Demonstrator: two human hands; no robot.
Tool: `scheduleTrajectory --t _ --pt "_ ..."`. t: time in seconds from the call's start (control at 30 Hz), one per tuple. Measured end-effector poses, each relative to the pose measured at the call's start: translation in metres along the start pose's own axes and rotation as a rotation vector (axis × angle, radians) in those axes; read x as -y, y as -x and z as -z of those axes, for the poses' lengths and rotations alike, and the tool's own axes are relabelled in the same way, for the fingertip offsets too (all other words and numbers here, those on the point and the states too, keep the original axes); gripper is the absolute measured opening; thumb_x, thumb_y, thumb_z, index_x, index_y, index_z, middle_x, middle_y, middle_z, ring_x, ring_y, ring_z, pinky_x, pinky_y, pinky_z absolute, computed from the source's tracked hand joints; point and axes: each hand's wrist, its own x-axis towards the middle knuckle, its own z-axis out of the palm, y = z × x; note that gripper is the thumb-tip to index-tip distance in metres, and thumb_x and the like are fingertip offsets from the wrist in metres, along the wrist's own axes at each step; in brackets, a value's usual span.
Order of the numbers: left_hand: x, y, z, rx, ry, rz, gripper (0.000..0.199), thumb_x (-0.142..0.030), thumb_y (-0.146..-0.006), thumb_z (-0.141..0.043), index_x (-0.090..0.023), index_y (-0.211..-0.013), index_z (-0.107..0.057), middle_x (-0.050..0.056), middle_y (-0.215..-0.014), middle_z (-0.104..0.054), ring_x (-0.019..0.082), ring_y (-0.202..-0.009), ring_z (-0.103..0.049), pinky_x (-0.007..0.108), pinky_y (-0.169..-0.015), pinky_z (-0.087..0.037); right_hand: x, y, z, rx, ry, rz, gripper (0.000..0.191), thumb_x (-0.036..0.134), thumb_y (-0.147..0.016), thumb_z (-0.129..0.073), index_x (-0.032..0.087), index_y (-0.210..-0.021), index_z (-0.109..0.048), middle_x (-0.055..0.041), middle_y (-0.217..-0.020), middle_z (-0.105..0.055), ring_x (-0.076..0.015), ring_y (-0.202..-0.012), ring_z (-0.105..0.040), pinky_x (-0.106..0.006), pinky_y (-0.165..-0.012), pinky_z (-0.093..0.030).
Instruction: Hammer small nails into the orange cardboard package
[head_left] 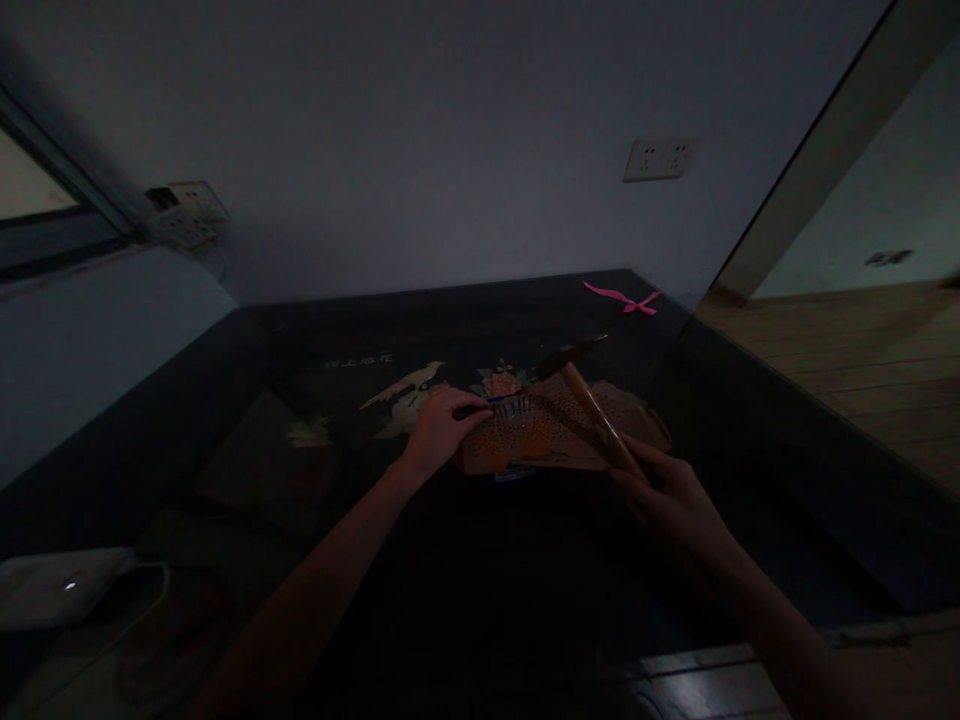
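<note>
A brown board dotted with small holes (574, 425) lies across the dark table, with orange shapes printed on its left part. Several thin dark pins like nails (513, 406) stand in a row near its upper left edge. At the left end of that row, my left hand (442, 425) is closed in a pinch; whatever is between its fingertips is too small and dark to name. My right hand (667, 485) grips the wooden handle of a hammer (602, 415). The dark hammer head is raised above the board, to the right of the pins.
The table top (420, 600) carries a painted bird and flowers. A pink ribbon (637, 304) lies at the far right corner. At left sits a white device (64, 588) with a cable. The wall (420, 150) behind has a double socket (656, 160).
</note>
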Motion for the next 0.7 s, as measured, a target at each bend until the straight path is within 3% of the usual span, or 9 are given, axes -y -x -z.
scheduleTrajectory --t 0.2,0.27,0.43,0.53,0.63,0.7 --pt "0.002 0.0 0.0 0.029 0.027 -0.025 0.01 -0.026 -0.08 -0.063 -0.021 -0.085 -0.07 0.003 -0.085 -0.071 0.021 -0.091 -0.062 0.037 -0.084 -0.046 0.001 0.004 0.0 0.029 -0.072 -0.036 0.06 0.037 -0.08 -0.059 0.013 -0.133 -0.047 0.0046 -0.058 -0.05 -0.01 -0.043 -0.044 -0.021 -0.037 -0.037" --pt "0.002 0.001 0.0 0.03 0.034 -0.036 0.011 -0.027 -0.081 -0.062 -0.021 -0.086 -0.07 0.004 -0.086 -0.071 0.021 -0.091 -0.062 0.038 -0.085 -0.046 0.003 0.007 0.002 0.027 -0.095 -0.061 0.06 0.038 -0.08 -0.059 0.014 -0.134 -0.047 0.0033 -0.062 -0.053 -0.0104 -0.045 -0.046 -0.021 -0.038 -0.038" --pt "0.002 0.0 0.0 0.017 0.032 -0.048 0.012 -0.027 -0.081 -0.061 -0.021 -0.087 -0.07 0.004 -0.087 -0.071 0.021 -0.089 -0.063 0.038 -0.088 -0.045 -0.006 0.025 0.009 -0.085 -0.151 -0.065 0.055 0.04 -0.074 -0.066 0.017 -0.124 -0.057 -0.0037 -0.084 -0.065 -0.018 -0.065 -0.06 -0.026 -0.051 -0.05" --pt "0.003 0.0 -0.001 0.014 0.031 -0.034 0.012 -0.027 -0.081 -0.061 -0.021 -0.087 -0.07 0.004 -0.087 -0.071 0.021 -0.089 -0.062 0.038 -0.086 -0.045 -0.017 0.042 0.014 -0.151 -0.261 -0.095 0.057 0.043 -0.075 -0.066 0.018 -0.125 -0.055 -0.0026 -0.075 -0.063 -0.0147 -0.052 -0.057 -0.024 -0.042 -0.047" --pt "0.003 0.0 -0.002 0.007 0.025 -0.023 0.012 -0.027 -0.081 -0.061 -0.021 -0.086 -0.07 0.004 -0.088 -0.07 0.02 -0.088 -0.063 0.037 -0.084 -0.046 -0.022 0.059 0.021 -0.075 -0.358 -0.076 0.057 0.046 -0.075 -0.065 0.019 -0.125 -0.054 0.0004 -0.064 -0.058 -0.0102 -0.037 -0.047 -0.022 -0.033 -0.041" --pt "0.003 0.0 -0.001 0.018 0.034 -0.032 0.013 -0.028 -0.082 -0.06 -0.02 -0.088 -0.069 0.004 -0.09 -0.07 0.02 -0.088 -0.063 0.036 -0.084 -0.047 -0.021 0.069 0.028 -0.027 -0.342 -0.084 0.054 0.044 -0.076 -0.065 0.022 -0.124 -0.056 -0.0018 -0.069 -0.062 -0.0124 -0.043 -0.053 -0.023 -0.038 -0.046"
